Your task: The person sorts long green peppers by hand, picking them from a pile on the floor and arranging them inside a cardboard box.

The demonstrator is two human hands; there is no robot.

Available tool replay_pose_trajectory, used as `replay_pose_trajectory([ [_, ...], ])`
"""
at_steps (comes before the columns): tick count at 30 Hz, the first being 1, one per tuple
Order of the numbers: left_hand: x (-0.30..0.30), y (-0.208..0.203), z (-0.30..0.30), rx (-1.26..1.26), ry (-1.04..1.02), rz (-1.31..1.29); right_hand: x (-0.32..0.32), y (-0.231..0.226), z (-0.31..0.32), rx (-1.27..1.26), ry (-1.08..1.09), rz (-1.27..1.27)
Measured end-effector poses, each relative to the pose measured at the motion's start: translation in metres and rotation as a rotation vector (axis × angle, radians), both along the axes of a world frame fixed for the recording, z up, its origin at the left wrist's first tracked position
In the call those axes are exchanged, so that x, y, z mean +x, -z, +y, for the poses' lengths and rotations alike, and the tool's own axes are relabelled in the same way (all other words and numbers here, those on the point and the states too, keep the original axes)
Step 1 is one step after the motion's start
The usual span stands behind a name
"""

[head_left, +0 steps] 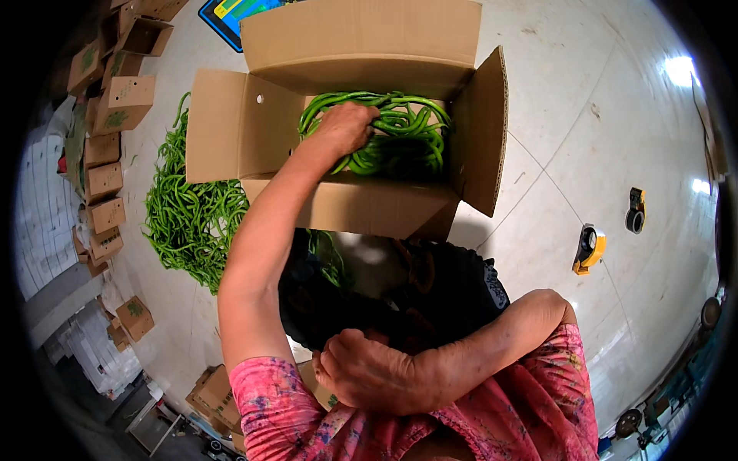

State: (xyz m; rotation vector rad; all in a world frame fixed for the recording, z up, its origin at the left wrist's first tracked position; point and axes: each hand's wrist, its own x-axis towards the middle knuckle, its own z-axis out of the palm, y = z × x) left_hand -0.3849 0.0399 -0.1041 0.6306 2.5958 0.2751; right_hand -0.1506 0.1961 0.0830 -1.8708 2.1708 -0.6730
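Observation:
Long, thin green peppers point(400, 154) lie bundled in curves inside an open cardboard box point(346, 203) in front of me. My left hand point(344, 127) reaches down into the box, its fingers curled onto the peppers at the left of the bundle; the fingertips are partly hidden. My right hand point(369, 374) is drawn back close to my chest, bent into a closed fist. What it may hold is hidden from view.
A large heap of loose green peppers point(192, 215) covers the floor left of the box. Two tape dispensers point(590, 250) lie on the tiles at the right. Small cardboard boxes point(123, 104) are stacked at far left; a blue, flat object point(234, 19) lies behind.

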Motion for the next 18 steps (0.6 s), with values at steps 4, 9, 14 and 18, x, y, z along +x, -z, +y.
replay_pose_trajectory([
  [4, -0.012, 0.048, 0.009, -0.329, 0.030, 0.011, -0.005, -0.004, -0.001, 0.058, -0.106, 0.006],
  [9, -0.012, 0.038, 0.006, 0.013, 0.037, 0.170, -0.002, 0.002, 0.002, -0.026, 0.010, -0.017],
  [14, -0.020, 0.013, 0.017, 0.139, -0.062, 0.193, -0.004, 0.001, 0.002, -0.041, -0.033, -0.022],
  [18, -0.021, 0.019, 0.039, 0.246, 0.005, 0.221, -0.004, 0.000, 0.001, -0.043, -0.030, -0.027],
])
